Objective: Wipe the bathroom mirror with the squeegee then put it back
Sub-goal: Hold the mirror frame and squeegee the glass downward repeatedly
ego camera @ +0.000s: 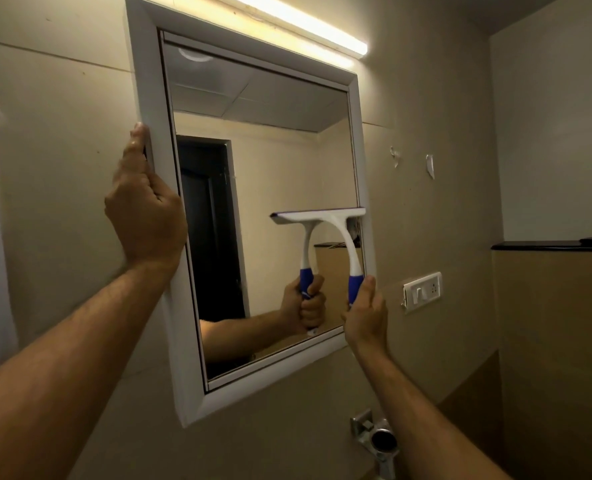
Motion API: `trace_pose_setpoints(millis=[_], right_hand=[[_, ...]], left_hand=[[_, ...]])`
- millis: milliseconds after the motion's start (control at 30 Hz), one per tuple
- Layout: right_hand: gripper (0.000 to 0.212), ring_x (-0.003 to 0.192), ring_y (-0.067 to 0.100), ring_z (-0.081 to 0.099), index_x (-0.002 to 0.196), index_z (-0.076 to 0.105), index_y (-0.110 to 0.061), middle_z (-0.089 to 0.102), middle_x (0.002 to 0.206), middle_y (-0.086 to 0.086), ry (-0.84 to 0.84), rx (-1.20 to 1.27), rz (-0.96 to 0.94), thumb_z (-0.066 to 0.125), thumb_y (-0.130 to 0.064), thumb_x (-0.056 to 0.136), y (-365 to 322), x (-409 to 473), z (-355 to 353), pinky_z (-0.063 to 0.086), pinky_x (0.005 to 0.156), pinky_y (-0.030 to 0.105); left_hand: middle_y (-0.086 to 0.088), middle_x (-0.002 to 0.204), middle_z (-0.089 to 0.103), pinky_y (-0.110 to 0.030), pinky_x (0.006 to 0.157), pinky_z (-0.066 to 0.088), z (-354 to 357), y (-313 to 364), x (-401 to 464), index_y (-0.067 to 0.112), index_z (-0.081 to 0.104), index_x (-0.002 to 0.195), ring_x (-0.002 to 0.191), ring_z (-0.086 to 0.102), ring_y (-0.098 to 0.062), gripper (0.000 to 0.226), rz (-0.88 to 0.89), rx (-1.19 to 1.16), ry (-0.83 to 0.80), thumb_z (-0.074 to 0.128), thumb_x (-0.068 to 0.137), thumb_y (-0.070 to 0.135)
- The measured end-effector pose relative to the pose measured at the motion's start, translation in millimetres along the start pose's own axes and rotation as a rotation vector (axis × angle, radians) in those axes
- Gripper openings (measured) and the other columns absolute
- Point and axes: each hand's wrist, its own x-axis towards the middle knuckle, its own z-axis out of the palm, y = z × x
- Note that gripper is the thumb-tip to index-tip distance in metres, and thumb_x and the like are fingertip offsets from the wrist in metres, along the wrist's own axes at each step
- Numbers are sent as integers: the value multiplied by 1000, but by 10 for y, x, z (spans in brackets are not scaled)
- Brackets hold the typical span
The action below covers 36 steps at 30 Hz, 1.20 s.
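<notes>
Squeegee on glass, lower right of mirror; both hands busy.

White-framed rectangular wall mirror (355, 109) fills frame centre; left hand (145, 209) clamps its left frame edge. Right hand (365, 317), lower right of mirror, clenched around blue grip of white plastic squeegee (336, 230), which rises above the fist. Handle's long axis near vertical, head up; blade runs horizontal against glass, right end touching right frame edge.
</notes>
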Motion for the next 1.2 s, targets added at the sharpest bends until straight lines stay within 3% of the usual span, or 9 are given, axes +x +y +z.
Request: trace_pose_setpoints(millis=[133, 233, 333, 433, 533, 667, 767, 900, 1200], right_hand=[[33, 55, 7, 52, 105, 52, -12, 49, 70, -3, 10, -163, -17, 30, -36, 103, 502, -271, -106, 40, 45, 16], [39, 72, 0, 47, 117, 48, -12, 52, 91, -1, -51, -183, 75, 27, -41, 102, 773, -519, -260, 39, 64, 22], [51, 60, 1, 46, 96, 51, -12, 52, 81, 4, -44, -74, 105, 26, -56, 96, 650, -527, -275, 40, 58, 22], [36, 52, 7, 54, 90, 55, -14, 47, 66, -1, 12, -68, -20, 32, -39, 102, 250, -276, -150, 42, 46, 17], [47, 54, 20, 49, 77, 50, -19, 49, 64, 7, -10, -4, -19, 25, -50, 100, -70, -68, -35, 42, 54, 34], [44, 55, 19, 51, 83, 51, -16, 50, 65, 7, -14, -26, 4, 26, -48, 100, 104, -144, -80, 44, 53, 32], [33, 52, 9, 54, 98, 54, -12, 46, 65, -2, -8, -143, -1, 32, -36, 102, 450, -351, -221, 42, 45, 14], [43, 56, 22, 53, 81, 50, -21, 53, 66, 8, -7, -49, 81, 26, -54, 95, 431, -407, -292, 43, 52, 34], [50, 56, 22, 48, 83, 52, -15, 48, 65, 7, -53, -16, 31, 24, -52, 99, 29, -127, -89, 41, 55, 34]], left_hand=[[-2, 140, 54, 0, 103, 29, -3, -1, -9, 12, 47, 142, 128, 52, -14, 42, 13, -10, 1, 34, 102, 10], [-2, 140, 54, 1, 103, 28, -2, 6, -9, 11, 47, 142, 128, 51, -13, 42, 5, -16, -1, 34, 102, 11], [-3, 140, 54, 4, 102, 26, -2, 8, -11, 11, 47, 142, 129, 50, -14, 42, 3, -10, -8, 34, 102, 10], [-3, 140, 54, 7, 100, 23, -3, 16, -9, 11, 46, 142, 128, 50, -13, 41, -7, -2, -11, 36, 102, 9], [-2, 141, 53, 7, 100, 23, -18, 32, -7, 11, 46, 143, 129, 50, -13, 42, -13, 6, -15, 36, 102, 8], [-2, 141, 53, 7, 99, 22, -29, 32, -1, 12, 46, 143, 128, 51, -16, 42, -13, 19, -19, 37, 102, 7], [-3, 140, 54, 10, 97, 21, -25, 36, -4, 11, 46, 142, 127, 52, -17, 41, -11, 13, -19, 37, 102, 8], [-2, 141, 53, 9, 98, 22, -15, 25, 0, 12, 45, 143, 128, 51, -15, 41, -15, 4, -24, 37, 103, 9], [-3, 140, 53, 8, 100, 23, -21, 20, -5, 11, 46, 143, 128, 50, -14, 41, -4, -11, -20, 38, 102, 8]])
